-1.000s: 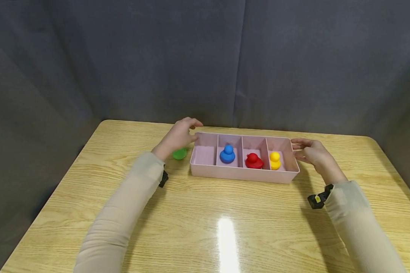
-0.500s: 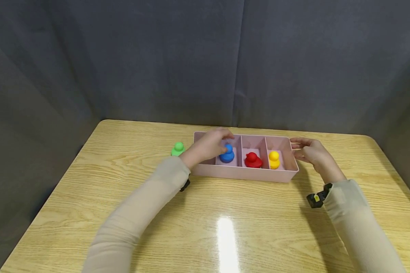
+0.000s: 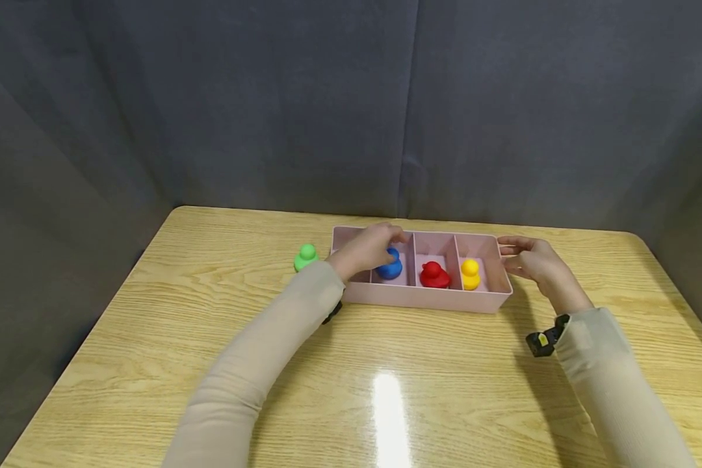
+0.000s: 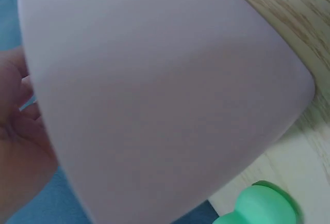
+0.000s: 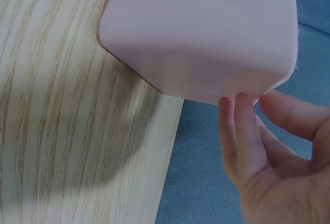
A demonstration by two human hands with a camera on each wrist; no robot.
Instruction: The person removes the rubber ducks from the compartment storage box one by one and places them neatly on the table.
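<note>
My left hand (image 3: 367, 249) is over the tray (image 3: 421, 299), fingers curled round the blue duck (image 3: 390, 265) in the second compartment from the left; the grip looks closed on it, though the contact is partly hidden; right hand (image 3: 531, 260) relaxed, fingertips touching the tray's right end wall; tray's long axis runs left-right across the tabletop (image 3: 386, 390); leftmost compartment sits just left of the duck; green duck (image 3: 306, 257) stands outside, beside the tray's left end; left hand is the nearer to it.

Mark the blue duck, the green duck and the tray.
blue duck (image 3: 393, 268): head view, its body right of the fingers.
green duck (image 3: 306, 257): head view, its middle.
tray (image 3: 427, 300): head view, near wall.
</note>
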